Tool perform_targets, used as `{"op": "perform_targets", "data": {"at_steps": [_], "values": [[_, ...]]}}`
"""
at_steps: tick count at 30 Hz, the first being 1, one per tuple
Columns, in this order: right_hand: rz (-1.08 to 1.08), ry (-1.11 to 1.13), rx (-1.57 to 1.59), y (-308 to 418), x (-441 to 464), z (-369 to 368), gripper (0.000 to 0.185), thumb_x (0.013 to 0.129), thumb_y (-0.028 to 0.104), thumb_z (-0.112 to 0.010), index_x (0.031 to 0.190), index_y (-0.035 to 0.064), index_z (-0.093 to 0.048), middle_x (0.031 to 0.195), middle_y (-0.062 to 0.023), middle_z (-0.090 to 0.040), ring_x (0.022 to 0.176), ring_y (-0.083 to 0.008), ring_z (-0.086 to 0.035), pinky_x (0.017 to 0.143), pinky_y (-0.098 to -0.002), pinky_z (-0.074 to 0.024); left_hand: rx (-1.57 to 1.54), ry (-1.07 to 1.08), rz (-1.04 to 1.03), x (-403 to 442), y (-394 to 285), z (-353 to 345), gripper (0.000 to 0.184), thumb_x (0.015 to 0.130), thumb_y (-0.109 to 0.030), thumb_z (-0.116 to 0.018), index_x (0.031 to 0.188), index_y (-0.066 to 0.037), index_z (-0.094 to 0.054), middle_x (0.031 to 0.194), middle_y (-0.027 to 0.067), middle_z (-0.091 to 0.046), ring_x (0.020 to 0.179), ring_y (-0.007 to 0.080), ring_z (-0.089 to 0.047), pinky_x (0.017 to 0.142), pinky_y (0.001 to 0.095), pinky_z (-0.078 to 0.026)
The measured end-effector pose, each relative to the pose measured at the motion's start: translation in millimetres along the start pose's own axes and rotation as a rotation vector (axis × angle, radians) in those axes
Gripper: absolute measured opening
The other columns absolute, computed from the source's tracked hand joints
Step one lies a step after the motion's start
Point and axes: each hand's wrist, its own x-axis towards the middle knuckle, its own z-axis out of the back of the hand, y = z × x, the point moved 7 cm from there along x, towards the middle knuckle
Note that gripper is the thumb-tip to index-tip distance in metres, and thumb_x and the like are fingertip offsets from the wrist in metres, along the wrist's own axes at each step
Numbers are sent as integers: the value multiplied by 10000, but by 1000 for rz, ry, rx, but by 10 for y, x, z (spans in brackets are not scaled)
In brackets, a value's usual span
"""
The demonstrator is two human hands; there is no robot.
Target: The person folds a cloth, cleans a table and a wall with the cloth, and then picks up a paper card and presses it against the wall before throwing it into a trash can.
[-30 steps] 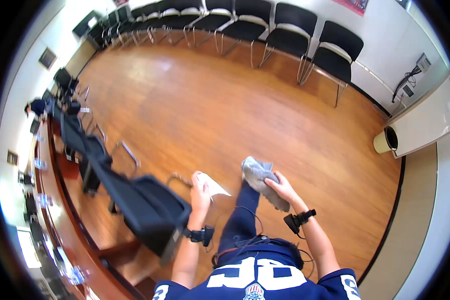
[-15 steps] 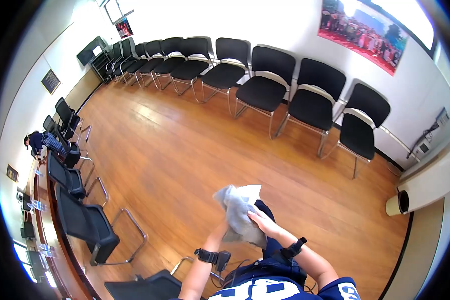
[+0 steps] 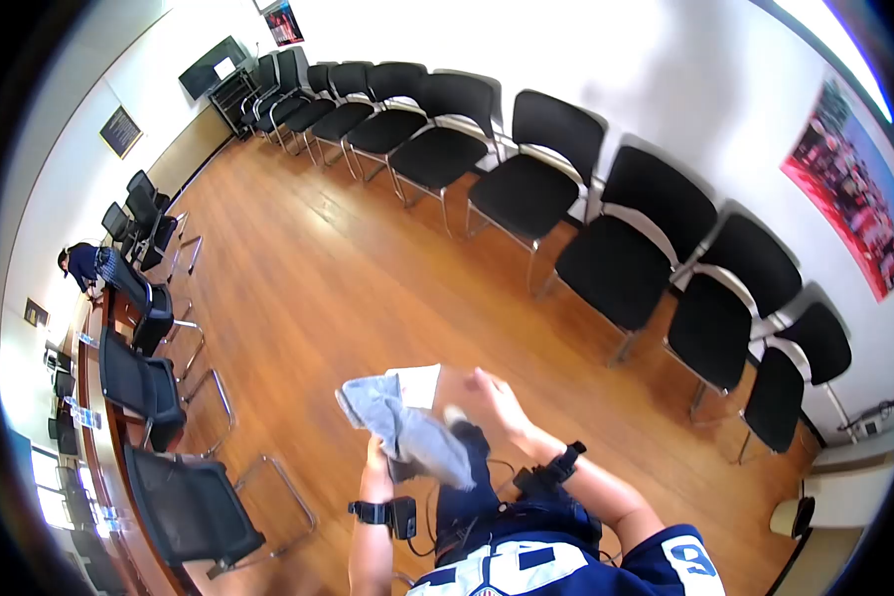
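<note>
A grey cloth hangs in a loose bundle in front of my body, with my left hand closed on its lower left side. Its folds cover most of those fingers. Behind the cloth a white sheet, like paper, sticks out; what holds it is hidden. My right hand is in the air to the right of the cloth, apart from it, with its fingers stretched out and nothing in them. Each wrist carries a black strap.
Black chairs with metal legs line the wall to the right. More chairs stand along a long wooden table at left, where another person bends over. A bin is at the lower right on the wooden floor.
My right hand has let go of the cloth and moved away to its right. The cloth and my left hand have shifted left in view. The camera has turned and advanced along the room.
</note>
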Motion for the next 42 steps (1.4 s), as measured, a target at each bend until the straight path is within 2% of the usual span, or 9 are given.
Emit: {"op": "perform_targets", "data": {"at_steps": [3,7,11,16,20,24,31,35,42], "values": [[-427,247,590,-291,1117,-303,769,898,626,-366,1376,27,-315,1273,-179,-512,1198,-290,-458,1032,-412,-325,-128,55,50,1119,-279,404,584,929,-440,-409,1304,8,-419,1240,146,-535,1121,259,-532,967,395,-419],[22,237,649,761,2752,-393,502,965,407,-406,1262,2,-401,1165,-135,-548,1057,-263,-547,907,-373,-446,-43,79,153,2676,-874,299,580,930,-420,-412,1321,9,-398,1246,144,-531,1122,262,-530,976,386,-411],[-26,-316,795,1369,4016,175,410,951,290,-462,1210,-26,-430,1150,-146,-557,1022,-280,-569,897,-429,-467,127,167,357,4112,-1486,-269,579,931,-400,-414,1337,11,-378,1252,142,-526,1123,265,-528,986,377,-402],[522,-1049,350,2634,5001,2149,416,937,189,-417,1285,-40,-402,1230,-142,-506,1119,-259,-487,981,-369,-361,-168,820,443,5664,-2248,-1123,551,932,-257,-405,1402,-2,-270,1336,150,-457,1204,254,-468,1011,351,-386],[926,-1465,-95,3753,5565,3669,553,864,47,-372,1384,-71,-225,1379,-202,-356,1271,-300,-360,1065,-349,-253,51,626,132,6352,-3373,-1495,527,937,-237,-421,1412,-53,-286,1341,125,-468,1181,237,-488,1008,347,-387],[1065,-1656,-467,5628,6125,3868,643,834,-60,-322,1412,-101,-44,1491,-265,-76,1400,-351,-74,1143,-379,-71,-52,436,245,8002,-3483,-930,438,953,-229,-406,1362,-74,-396,1269,98,-537,1113,229,-536,967,346,-423],[1080,-2016,-619,7941,7553,5174,645,932,142,-444,1399,-120,-83,1464,-315,-103,1376,-404,-122,1143,-423,-120,177,-190,371,9372,-4350,-62,358,941,-323,-443,1208,-99,-523,1051,75,-622,959,218,-589,877,392,-479],[906,-2361,-590,8435,8085,5038,721,947,370,-382,1414,-94,-87,1460,-340,-61,1367,-465,-67,1103,-534,-94,196,-148,435,10059,-4885,-165,285,935,-349,-470,1091,-134,-571,991,57,-617,926,207,-580,859,459,-487],[1015,-2266,-1138,8953,9133,4157,804,866,363,-521,1400,-109,-149,1458,-334,-108,1376,-448,-72,1098,-547,-72,-56,325,685,12133,-4982,-372,264,935,-370,-493,1038,-156,-608,997,39,-612,965,210,-562,826,431,-487]]}}
